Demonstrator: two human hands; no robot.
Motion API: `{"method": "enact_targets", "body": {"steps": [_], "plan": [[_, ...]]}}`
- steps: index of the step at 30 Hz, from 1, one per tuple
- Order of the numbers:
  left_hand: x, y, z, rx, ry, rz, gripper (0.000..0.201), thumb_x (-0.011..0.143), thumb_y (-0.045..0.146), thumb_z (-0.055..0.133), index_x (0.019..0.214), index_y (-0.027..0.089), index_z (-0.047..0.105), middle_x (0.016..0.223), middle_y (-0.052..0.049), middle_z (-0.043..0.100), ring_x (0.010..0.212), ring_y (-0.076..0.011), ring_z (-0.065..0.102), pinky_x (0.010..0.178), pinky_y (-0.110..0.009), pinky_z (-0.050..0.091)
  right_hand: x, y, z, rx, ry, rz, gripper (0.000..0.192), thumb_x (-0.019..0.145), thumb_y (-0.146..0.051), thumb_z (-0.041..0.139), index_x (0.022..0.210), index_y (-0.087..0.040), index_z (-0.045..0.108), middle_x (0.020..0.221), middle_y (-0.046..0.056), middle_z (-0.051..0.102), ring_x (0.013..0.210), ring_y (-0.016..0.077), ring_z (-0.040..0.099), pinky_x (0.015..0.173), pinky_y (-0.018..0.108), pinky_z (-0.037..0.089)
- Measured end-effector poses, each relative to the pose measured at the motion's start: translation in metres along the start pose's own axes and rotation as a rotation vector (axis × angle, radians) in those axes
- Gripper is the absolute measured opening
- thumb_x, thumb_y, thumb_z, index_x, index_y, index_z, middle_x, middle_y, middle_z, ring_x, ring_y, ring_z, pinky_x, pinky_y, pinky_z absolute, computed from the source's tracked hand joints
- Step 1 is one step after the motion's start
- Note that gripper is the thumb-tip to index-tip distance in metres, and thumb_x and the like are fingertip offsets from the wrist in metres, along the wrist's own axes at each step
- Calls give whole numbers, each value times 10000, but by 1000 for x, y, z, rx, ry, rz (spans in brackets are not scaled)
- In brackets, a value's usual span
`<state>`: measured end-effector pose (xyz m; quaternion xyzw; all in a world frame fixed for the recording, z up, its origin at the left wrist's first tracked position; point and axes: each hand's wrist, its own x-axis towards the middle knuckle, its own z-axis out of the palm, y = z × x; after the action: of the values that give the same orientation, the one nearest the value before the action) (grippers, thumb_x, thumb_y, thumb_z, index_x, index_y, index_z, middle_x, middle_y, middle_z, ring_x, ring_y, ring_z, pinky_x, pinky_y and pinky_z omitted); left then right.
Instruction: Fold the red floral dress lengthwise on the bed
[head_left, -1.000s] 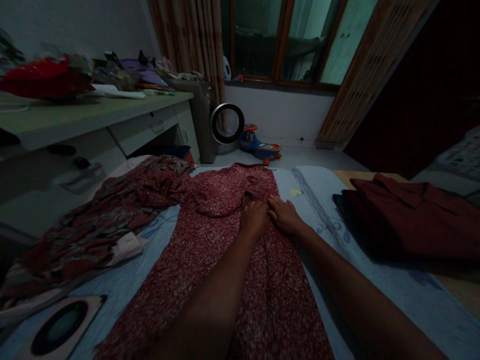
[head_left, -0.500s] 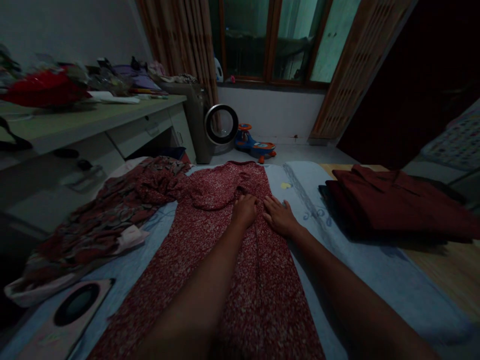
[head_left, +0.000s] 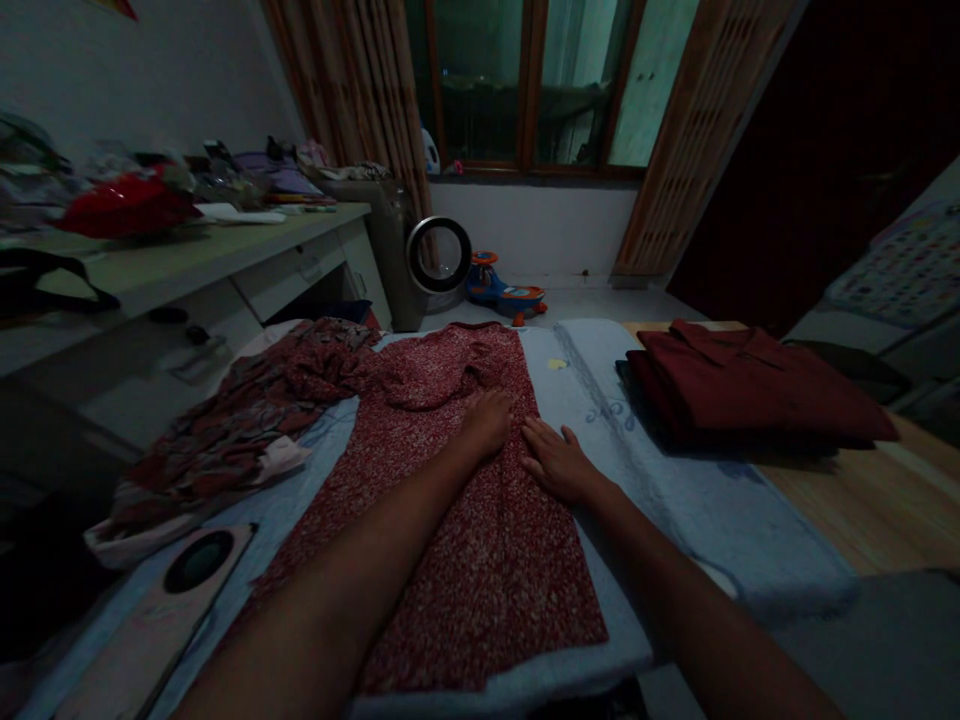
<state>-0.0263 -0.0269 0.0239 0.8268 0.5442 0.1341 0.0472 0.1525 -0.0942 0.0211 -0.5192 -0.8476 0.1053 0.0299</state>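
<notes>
Here, two hands — left hand (head_left: 489, 422), right hand (head_left: 556, 464) — fingers flat, ungripping, on one speckled red garment (head_left: 465, 520).

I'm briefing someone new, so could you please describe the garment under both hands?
On the pale blue bed sheet, it is the red speckled garment spread flat down the middle. Unlike the crumpled patterned cloth beside it and the folded maroon pile, it lies smooth.

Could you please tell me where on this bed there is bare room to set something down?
Bare pale sheet runs between the speckled red garment and the folded maroon clothes, and the wooden surface nearer than that pile is free. The left side is crowded by the crumpled patterned cloth.
</notes>
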Motion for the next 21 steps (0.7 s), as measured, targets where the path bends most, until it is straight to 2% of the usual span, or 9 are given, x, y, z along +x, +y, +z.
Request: {"method": "enact_targets", "body": {"steps": [2,4,9,14,18,21], "plan": [[-20,9,2,12,-22,92,367,976,224,452,1327,179,552,1497,-105,488,1416,-261,387,1162,-456,305,-5,-2,1,-5,-1,1,628,1012,-447,339,1572,-178,250,1640,120,193,1510,269,197,1181,597,164],[-40,16,3,17,-51,129,405,973,225,451,1371,182,515,1497,-106,491,1408,-253,406,1165,-446,309,-12,-3,1,-11,-6,-2,629,1008,-434,351,1573,-175,248,1640,119,191,1510,275,198,1179,600,168],[-74,25,-3,58,-70,86,416,984,244,432,1380,139,509,1485,-138,503,1394,-269,433,1162,-465,321,-32,-5,3,-15,-11,-13,620,1012,-449,344,1561,-168,282,1641,116,191,1520,270,161,1179,594,181],[-102,35,-14,48,-114,179,407,995,245,409,1377,171,529,1475,-103,525,1392,-255,443,1161,-447,334,-55,-8,2,-15,2,-3,606,1012,-442,348,1554,-175,298,1634,118,221,1509,260,207,1176,584,204],[-128,46,-22,38,-126,204,395,988,236,424,1355,165,550,1448,-111,551,1357,-248,485,1164,-439,338,-64,-22,0,-36,15,56,557,1005,-358,354,1529,-169,354,1619,118,273,1492,283,252,1171,603,200],[-143,55,-24,31,-127,179,404,987,266,442,1364,156,536,1444,-119,553,1344,-251,499,1153,-436,357,-66,-37,4,-49,70,26,556,987,-279,353,1531,-163,351,1628,109,253,1501,267,228,1190,580,165]]}}
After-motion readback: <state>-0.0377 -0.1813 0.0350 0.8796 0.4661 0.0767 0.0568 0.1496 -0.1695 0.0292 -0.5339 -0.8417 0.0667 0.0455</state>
